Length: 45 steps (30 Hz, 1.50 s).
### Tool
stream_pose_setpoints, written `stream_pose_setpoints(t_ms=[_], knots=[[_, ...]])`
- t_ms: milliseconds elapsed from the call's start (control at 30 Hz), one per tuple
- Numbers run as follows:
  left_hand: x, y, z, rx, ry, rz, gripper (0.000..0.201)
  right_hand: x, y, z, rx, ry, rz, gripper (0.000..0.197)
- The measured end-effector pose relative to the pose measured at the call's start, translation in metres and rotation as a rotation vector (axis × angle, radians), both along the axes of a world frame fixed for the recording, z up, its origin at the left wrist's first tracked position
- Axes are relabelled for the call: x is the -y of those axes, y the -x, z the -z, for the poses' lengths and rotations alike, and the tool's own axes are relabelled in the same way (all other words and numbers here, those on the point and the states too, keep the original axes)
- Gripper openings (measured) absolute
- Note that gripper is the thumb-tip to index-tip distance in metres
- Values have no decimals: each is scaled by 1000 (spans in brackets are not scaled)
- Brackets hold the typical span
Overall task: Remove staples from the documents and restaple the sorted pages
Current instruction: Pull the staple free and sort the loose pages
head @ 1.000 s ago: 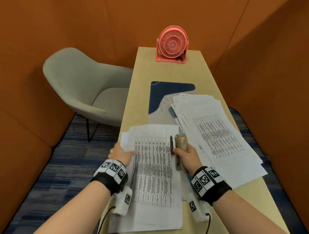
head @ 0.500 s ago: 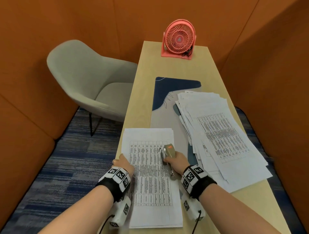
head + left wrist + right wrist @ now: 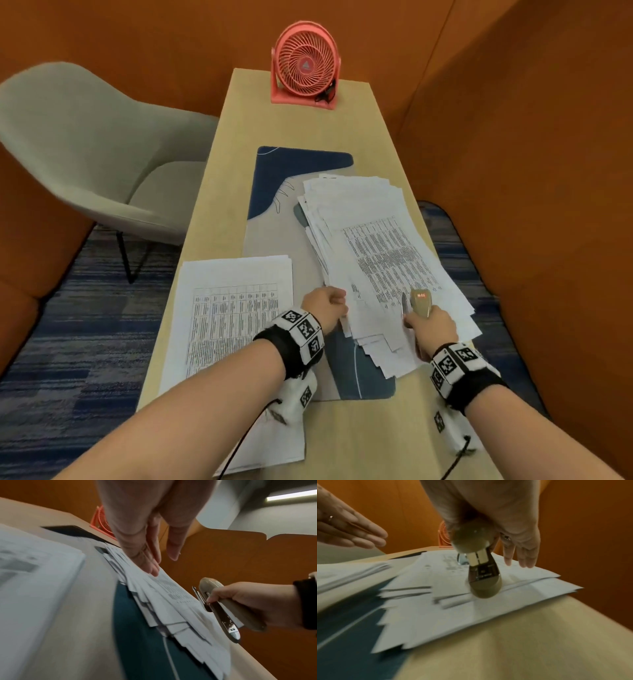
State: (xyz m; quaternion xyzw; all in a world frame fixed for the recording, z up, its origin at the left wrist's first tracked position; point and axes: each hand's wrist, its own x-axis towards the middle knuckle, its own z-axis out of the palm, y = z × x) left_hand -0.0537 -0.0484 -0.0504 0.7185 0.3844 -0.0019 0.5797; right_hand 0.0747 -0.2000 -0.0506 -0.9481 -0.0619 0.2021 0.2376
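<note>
Both hands have left the neat white stack of printed sheets (image 3: 226,329), where they were half a second ago, and now sit at the loose, fanned pile of white printed documents (image 3: 383,253), which I take as my landmark. The neat stack lies to the pile's left, apart from it, on the pale wooden desk (image 3: 219,219).

I see the left hand (image 3: 325,305) at the pile's near-left edge; from the left wrist view its fingers (image 3: 150,563) are straight and close together, tips touching the top sheet, pinching nothing.

The right hand (image 3: 431,325) is over the pile's near part, gripping a beige stapler with a metal underside (image 3: 419,303). Thumb and forefinger curl round its body; two other fingers (image 3: 522,555) hang straight toward the paper. The stapler's nose points away from me, along the pile.

Under the pile's left edge lies a blue and grey desk mat (image 3: 294,171). Beyond the pile, at the desk's far end, stands a coral-pink round fan (image 3: 305,66). Left of the desk is a grey upholstered chair (image 3: 89,144).
</note>
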Motion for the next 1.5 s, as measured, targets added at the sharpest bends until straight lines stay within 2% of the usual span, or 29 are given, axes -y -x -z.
stream_pose_setpoints(t_ms=[100, 133, 200, 267, 367, 467, 567, 667, 800, 967, 1033, 1067, 1100, 1167, 1267, 1367, 1500], knots=[[23, -33, 4, -57, 14, 21, 39, 22, -32, -3, -53, 28, -37, 18], [29, -42, 7, -95, 18, 30, 42, 27, -42, -5, -64, 49, -51, 23], [40, -56, 12, -187, 18, 35, 39, 36, -63, -5, -64, 130, -92, 46], [49, -68, 16, -247, 16, -21, 39, 41, -77, -5, -47, 240, -159, 52], [60, -83, 16, -274, 78, -182, 58, 49, -92, -2, -80, 319, -230, 58], [65, -94, 18, -244, 169, -319, 63, 54, -98, 5, -133, 198, -229, 50], [66, -105, 22, -183, 296, -354, 68, 57, -96, 8, -186, 62, -218, 24], [65, -112, 21, -215, 299, -287, 60, 56, -93, 8, -197, 28, -244, 14], [67, -118, 15, -261, 253, -227, 52, 55, -93, 13, -181, 99, -331, 20], [76, -126, 17, -219, 227, -181, 40, 55, -93, 16, -167, 190, -367, 26], [77, -128, 26, -199, 254, -218, 20, 57, -94, 16, -163, 208, -370, 27], [78, -128, 29, -173, 247, -257, 7, 59, -95, 16, -162, 199, -365, 26], [78, -128, 34, -148, 250, -290, 15, 60, -96, 15, -172, 185, -353, 25], [77, -123, 31, -81, 268, -326, 14, 62, -99, 11, -168, 117, -315, 20], [71, -104, 20, -53, 176, -186, 32, 63, -106, -2, -157, -93, -153, 13], [58, -74, 16, -17, 161, -127, 41, 57, -106, -15, -267, -315, -31, 9], [45, -33, 12, 69, 235, -50, 37, 46, -96, -12, -433, -349, -36, 5]])
